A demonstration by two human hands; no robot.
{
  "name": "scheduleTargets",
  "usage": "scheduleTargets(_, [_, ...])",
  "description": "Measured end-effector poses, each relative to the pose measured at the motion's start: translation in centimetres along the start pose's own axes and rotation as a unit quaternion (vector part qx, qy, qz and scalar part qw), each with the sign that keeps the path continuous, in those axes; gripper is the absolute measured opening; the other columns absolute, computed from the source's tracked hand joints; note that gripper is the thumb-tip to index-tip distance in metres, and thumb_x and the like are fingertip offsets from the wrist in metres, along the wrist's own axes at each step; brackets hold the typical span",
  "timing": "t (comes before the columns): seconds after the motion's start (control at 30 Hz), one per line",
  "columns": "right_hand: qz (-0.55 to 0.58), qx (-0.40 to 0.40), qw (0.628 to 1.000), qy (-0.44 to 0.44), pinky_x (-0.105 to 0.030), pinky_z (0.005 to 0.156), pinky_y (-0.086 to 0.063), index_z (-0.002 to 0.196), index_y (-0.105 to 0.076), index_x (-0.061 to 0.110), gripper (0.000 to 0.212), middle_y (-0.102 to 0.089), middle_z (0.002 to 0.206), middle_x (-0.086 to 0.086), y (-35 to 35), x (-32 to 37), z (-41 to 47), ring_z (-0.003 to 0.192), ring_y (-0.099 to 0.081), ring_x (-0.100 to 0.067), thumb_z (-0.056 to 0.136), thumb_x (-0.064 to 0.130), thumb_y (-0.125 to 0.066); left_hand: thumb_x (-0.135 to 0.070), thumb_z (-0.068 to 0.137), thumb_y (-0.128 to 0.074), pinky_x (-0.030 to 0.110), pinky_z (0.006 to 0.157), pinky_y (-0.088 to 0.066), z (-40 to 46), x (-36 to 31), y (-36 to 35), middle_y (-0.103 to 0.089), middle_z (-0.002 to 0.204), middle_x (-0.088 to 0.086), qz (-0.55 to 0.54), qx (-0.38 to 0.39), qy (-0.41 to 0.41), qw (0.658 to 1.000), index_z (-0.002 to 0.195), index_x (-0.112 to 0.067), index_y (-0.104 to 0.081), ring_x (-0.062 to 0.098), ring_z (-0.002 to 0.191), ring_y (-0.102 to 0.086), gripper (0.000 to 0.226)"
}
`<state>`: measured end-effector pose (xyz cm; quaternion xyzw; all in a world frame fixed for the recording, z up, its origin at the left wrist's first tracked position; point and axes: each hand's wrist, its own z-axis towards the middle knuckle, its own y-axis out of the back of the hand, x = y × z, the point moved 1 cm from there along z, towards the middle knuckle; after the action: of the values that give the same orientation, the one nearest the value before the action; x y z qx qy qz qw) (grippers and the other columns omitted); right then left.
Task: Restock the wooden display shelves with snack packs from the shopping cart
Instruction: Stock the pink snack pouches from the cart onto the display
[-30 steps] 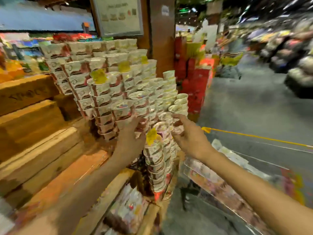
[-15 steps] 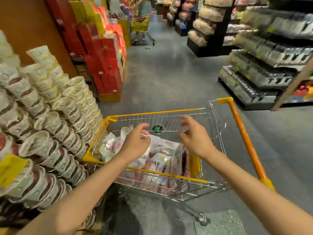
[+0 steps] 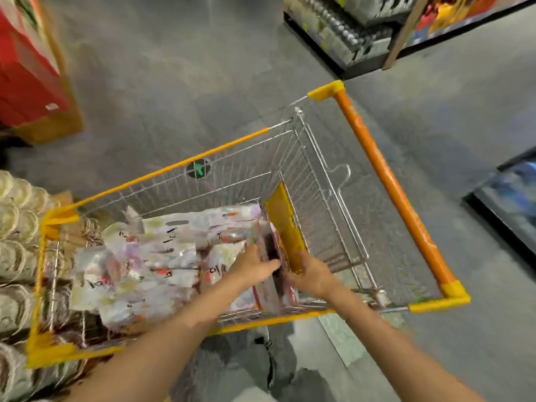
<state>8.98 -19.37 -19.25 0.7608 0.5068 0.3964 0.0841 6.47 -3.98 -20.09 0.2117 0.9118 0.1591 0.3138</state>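
A wire shopping cart with yellow rims and an orange handle stands below me on the grey floor. Several pale snack packs lie piled in its basket. Both hands reach inside at the right end of the pile. My left hand presses on one side of an upright pack and my right hand is on its other side, next to a yellow flap. The view is blurred, so the exact grip is unclear. The wooden shelves are out of view.
Stacked snack cups crowd the left edge, touching the cart's corner. Red boxes stand at the upper left. Dark store shelving runs along the upper right, and a low display sits at the right.
My view swung from the cup display to the cart and then tilted down. Both hands left the stacked cups and went down into the basket onto an upright pack.
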Motion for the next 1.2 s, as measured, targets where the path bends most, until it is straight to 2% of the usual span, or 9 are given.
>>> scheduleTargets(0.17, [-0.051,0.024,0.998,-0.039,-0.037,0.088,-0.050,0.118,-0.056,0.017,0.036,-0.066,0.115,-0.013,-2.0,-0.2,1.6,0.109,-0.060,-0.033,0.084,0.028,-0.054,-0.020,0.082,-0.059,0.032,0.065,-0.052,1.7,1.6,-0.5,-0.063,0.107,0.009,-0.021,0.002,0.043,0.999,0.114,-0.016,-0.052,0.014,0.074,-0.055,0.033])
scheduleTargets(0.3, [-0.082,-0.005,0.993,-0.084,-0.039,0.084,-0.049,0.111,-0.062,0.005,0.030,-0.065,0.114,-0.021,-2.2,0.0,2.3,0.107,-0.061,-0.037,0.089,0.024,-0.053,-0.015,0.084,-0.058,0.042,0.080,-0.055,1.9,1.9,-1.5,-0.066,0.092,0.016,-0.068,0.021,0.077,0.994,0.080,-0.015,-0.055,0.026,0.080,-0.063,0.004])
scheduleTargets(0.4, [-0.099,-0.038,0.989,-0.099,-0.039,0.082,-0.050,0.106,-0.065,0.005,0.032,-0.067,0.109,-0.021,-1.9,-0.3,2.5,0.103,-0.062,-0.038,0.088,0.031,-0.059,-0.009,0.085,-0.055,0.046,0.077,-0.055,2.1,1.7,-1.8,-0.062,0.094,0.018,-0.041,0.002,0.056,0.998,0.082,-0.014,-0.046,0.032,0.086,-0.064,0.011])
scheduleTargets(0.53, [-0.089,-0.063,0.990,-0.090,-0.036,0.075,-0.049,0.099,-0.065,0.001,0.024,-0.067,0.102,-0.021,-0.6,0.0,2.2,0.095,-0.063,-0.037,0.089,0.022,-0.058,-0.008,0.088,-0.054,0.035,0.062,-0.048,1.8,2.4,-0.9,-0.062,0.093,0.013,-0.031,-0.032,0.045,0.998,0.109,-0.008,-0.050,0.030,0.084,-0.063,0.021])
scheduleTargets(0.6, [-0.100,-0.075,0.990,-0.059,-0.034,0.071,-0.045,0.093,-0.063,0.001,0.021,-0.067,0.100,-0.022,0.2,0.7,1.9,0.093,-0.063,-0.037,0.089,0.021,-0.057,-0.007,0.088,-0.054,0.031,0.056,-0.045,1.3,2.6,0.2,-0.058,0.082,0.008,-0.034,-0.040,0.034,0.998,0.108,-0.004,-0.054,0.024,0.074,-0.060,0.020])
scheduleTargets(0.7, [-0.119,-0.092,0.989,-0.009,-0.031,0.063,-0.039,0.071,-0.051,0.010,0.023,-0.062,0.083,-0.020,1.8,2.1,1.1,0.081,-0.060,-0.037,0.089,0.022,-0.057,-0.006,0.084,-0.053,0.024,0.046,-0.038,-0.4,2.2,2.4,-0.054,0.069,0.004,-0.035,-0.048,0.015,0.998,0.083,-0.008,-0.054,0.017,0.059,-0.054,0.003])
scheduleTargets(0.8, [-0.155,-0.112,0.980,0.050,-0.032,0.061,-0.038,0.064,-0.041,0.013,0.031,-0.052,0.074,-0.012,3.6,3.8,-0.7,0.070,-0.051,-0.031,0.091,0.022,-0.054,-0.005,0.080,-0.056,0.022,0.044,-0.033,-3.3,1.4,4.8,-0.050,0.060,0.002,-0.023,-0.086,0.000,0.996,0.065,-0.012,-0.049,0.015,0.053,-0.049,0.019])
scheduleTargets(0.97, [-0.230,-0.140,0.948,0.171,-0.033,0.064,-0.038,0.056,-0.029,0.020,0.045,-0.062,0.084,-0.018,6.1,7.0,-6.3,0.084,-0.061,-0.038,0.086,0.026,-0.062,-0.008,0.080,-0.060,0.025,0.048,-0.031,-10.8,0.2,8.1,-0.051,0.063,0.004,-0.007,-0.172,-0.008,0.985,0.068,-0.008,-0.053,0.017,0.057,-0.049,0.014])
scheduleTargets(1.2, [-0.257,-0.213,0.871,0.360,-0.034,0.061,-0.035,0.072,-0.055,0.015,0.028,-0.068,0.087,-0.018,7.9,11.0,-14.3,0.087,-0.062,-0.041,0.085,0.038,-0.063,-0.008,0.079,-0.059,0.026,0.045,-0.031,-24.2,0.4,11.2,-0.054,0.067,0.011,0.071,-0.352,-0.010,0.933,0.058,-0.008,-0.049,0.026,0.063,-0.051,0.023])
